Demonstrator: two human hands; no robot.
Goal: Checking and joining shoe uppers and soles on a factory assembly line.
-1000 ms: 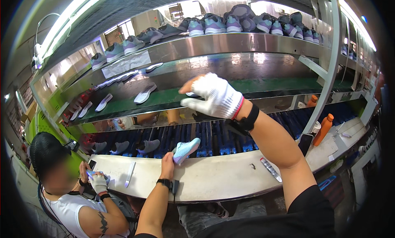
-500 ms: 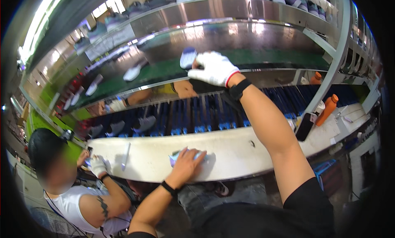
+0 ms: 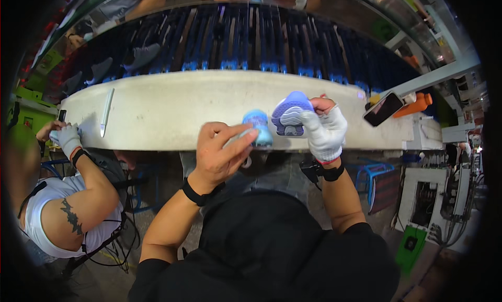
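Note:
My bare left hand (image 3: 222, 151) grips a light-blue shoe upper (image 3: 256, 127) near the front edge of the white worktop, with its fingers along the upper's left side. To the right of it, my right hand (image 3: 327, 127), in a white glove with bare fingertips, is closed on a purple shoe sole (image 3: 293, 114). The sole is held up with its wavy patterned face in sight. A small gap separates the upper from the sole. Part of the sole lies hidden behind my gloved fingers.
A conveyor of dark-blue slats (image 3: 225, 38) runs behind the worktop (image 3: 172, 114), carrying grey shoes (image 3: 141, 56) at the left. A pale flat tool (image 3: 106, 113) lies at left. On the right are a phone (image 3: 383, 109) and an orange bottle (image 3: 415, 104). A co-worker (image 3: 78, 202) works at left.
My right hand has come down from the upper shelf belt with the purple sole. My left hand has lifted the light-blue upper off the worktop. The view has tilted downward.

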